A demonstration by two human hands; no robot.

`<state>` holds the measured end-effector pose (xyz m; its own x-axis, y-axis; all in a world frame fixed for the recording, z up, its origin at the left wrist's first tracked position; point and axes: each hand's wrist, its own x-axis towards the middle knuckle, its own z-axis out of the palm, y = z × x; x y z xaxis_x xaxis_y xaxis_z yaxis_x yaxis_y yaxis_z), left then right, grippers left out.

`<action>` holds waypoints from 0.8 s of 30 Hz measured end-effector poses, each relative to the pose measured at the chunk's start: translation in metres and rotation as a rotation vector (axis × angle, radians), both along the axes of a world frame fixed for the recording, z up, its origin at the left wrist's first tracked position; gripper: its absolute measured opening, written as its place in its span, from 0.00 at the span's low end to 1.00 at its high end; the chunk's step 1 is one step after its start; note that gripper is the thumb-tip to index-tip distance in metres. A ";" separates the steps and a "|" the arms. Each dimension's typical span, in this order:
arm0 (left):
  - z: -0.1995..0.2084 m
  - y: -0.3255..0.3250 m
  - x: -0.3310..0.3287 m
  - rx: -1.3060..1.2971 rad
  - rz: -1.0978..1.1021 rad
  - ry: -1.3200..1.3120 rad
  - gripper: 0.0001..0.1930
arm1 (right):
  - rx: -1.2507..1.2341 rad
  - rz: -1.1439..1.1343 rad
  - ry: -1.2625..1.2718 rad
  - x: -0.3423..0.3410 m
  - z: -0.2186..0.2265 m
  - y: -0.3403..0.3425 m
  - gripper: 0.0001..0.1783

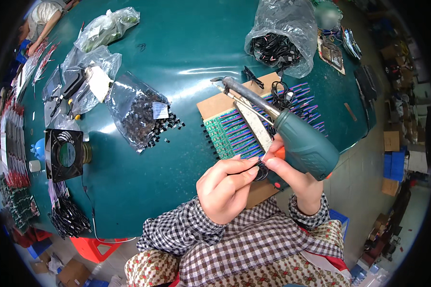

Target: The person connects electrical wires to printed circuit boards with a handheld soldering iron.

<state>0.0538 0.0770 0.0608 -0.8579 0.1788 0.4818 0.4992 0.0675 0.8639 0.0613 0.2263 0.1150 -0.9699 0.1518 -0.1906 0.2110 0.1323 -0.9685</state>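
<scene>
My left hand [227,186] is closed in a pinch on a thin black cable [261,173], which loops below the fingertips. Close against it, my right hand [297,181] also pinches, its thumb and finger meeting at a tiny end I cannot make out. Over the right hand stands a green soldering gun [305,143] with an orange trigger; its metal barrel points up and left, and what supports it is mostly hidden. Beneath lies a panel of small green circuit boards [220,134] with blue, pink and black wires [299,93], resting on cardboard [215,106].
A clear bag spilling small black parts [139,112] lies left of the boards. Further left stands a black fan [63,155] near bundled cables [69,217]. A bag of black cables [280,48] sits at the back. Another person's arm [43,36] shows at far left.
</scene>
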 end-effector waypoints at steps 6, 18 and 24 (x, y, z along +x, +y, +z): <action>0.000 -0.002 0.003 0.011 -0.059 -0.080 0.12 | 0.007 0.004 0.119 0.000 -0.010 -0.002 0.12; 0.013 -0.018 -0.012 0.473 -0.356 -0.945 0.07 | 0.241 0.187 0.133 -0.005 -0.025 0.000 0.15; 0.005 -0.017 -0.013 0.543 -0.340 -1.015 0.07 | 0.096 0.155 0.101 -0.009 -0.031 -0.003 0.15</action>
<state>0.0405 0.0603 0.0655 -0.8383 0.4526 -0.3039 -0.5039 -0.4306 0.7488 0.0523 0.2231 0.0839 -0.9964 0.0118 -0.0834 0.0837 0.2481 -0.9651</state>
